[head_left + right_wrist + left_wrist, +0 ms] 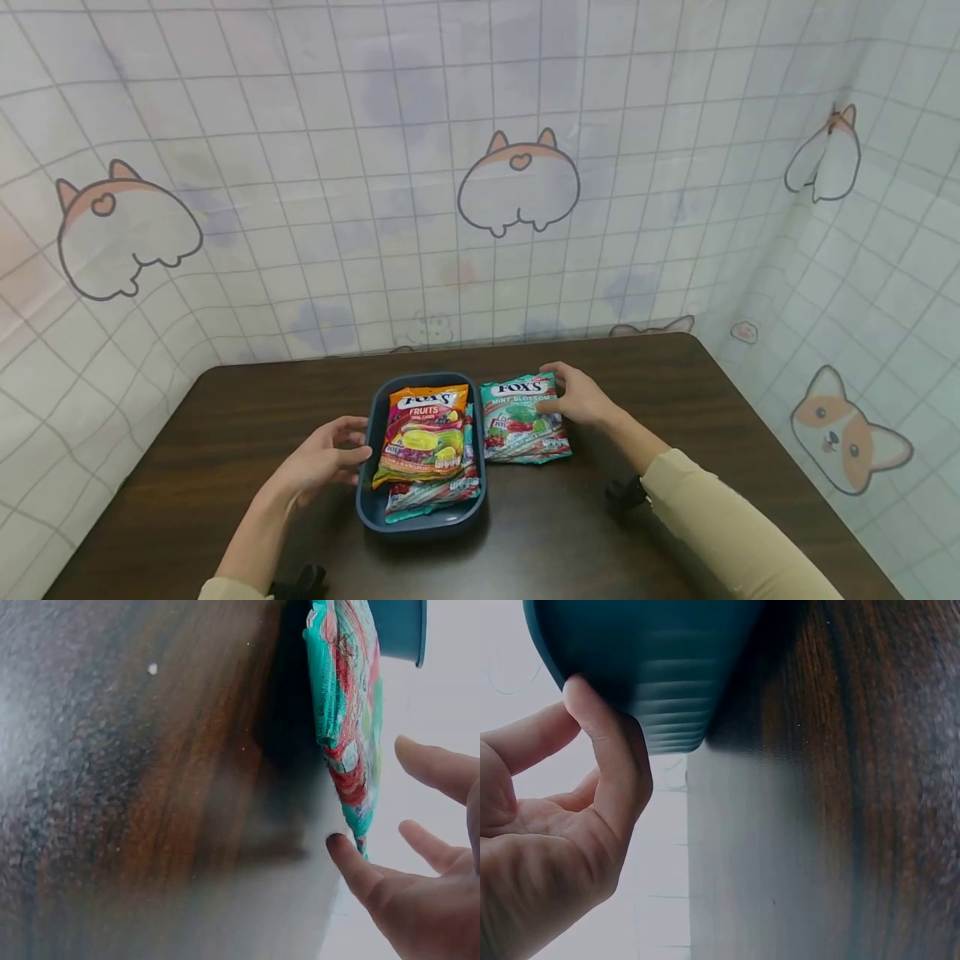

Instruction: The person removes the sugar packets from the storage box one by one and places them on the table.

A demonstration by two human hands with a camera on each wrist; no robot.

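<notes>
A dark blue tray (420, 530) holds an orange bag of Fox's fruits candy (426, 433) lying over a green candy bag (431, 498), mostly hidden underneath. At the tray's left side, my left hand (322, 454) has loosely bent fingers; in the left wrist view a fingertip touches the tray (660, 667) near its rim. Right of the tray, on the table, lies a green Fox's Mint Blossom candy bag (523, 425). My right hand (583, 400) reaches over its right edge. The right wrist view shows spread fingers around the bag (352, 712), the thumb apart from it.
The dark brown wooden table (555, 533) ends at a hanging cloth (337, 250) with a grid and corgi prints, behind and on the right. Black straps (626, 496) are on both wrists.
</notes>
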